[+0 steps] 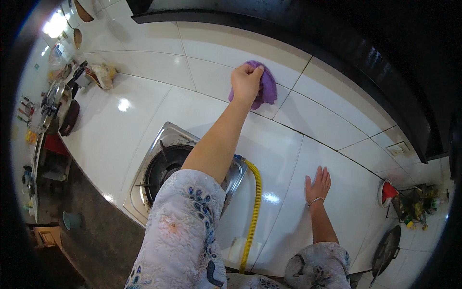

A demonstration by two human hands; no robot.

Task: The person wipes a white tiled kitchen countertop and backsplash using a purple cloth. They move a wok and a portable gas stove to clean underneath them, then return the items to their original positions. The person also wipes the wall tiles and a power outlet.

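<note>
High on the white wall tiles, my left hand (246,81) grips a purple cloth (267,86) bunched under its fingers. The cloth lies against the lowest tile rows, just above the line where wall meets counter. My right hand (317,186) rests palm down on the white tiled counter (278,155), fingers spread, holding nothing. Beneath my left forearm stands a steel gas stove (144,197) with a black burner, partly hidden by the arm and sleeve. A yellow corrugated hose (257,195) runs from the stove's back corner towards the counter's front edge.
A dark range hood (231,18) overhangs the wall. Pots (54,103) and plastic bags (103,74) crowd the far left. To the right are a wall socket (397,148), a red item in a white bowl (388,190), a bottle rack (415,206) and a wok (386,249).
</note>
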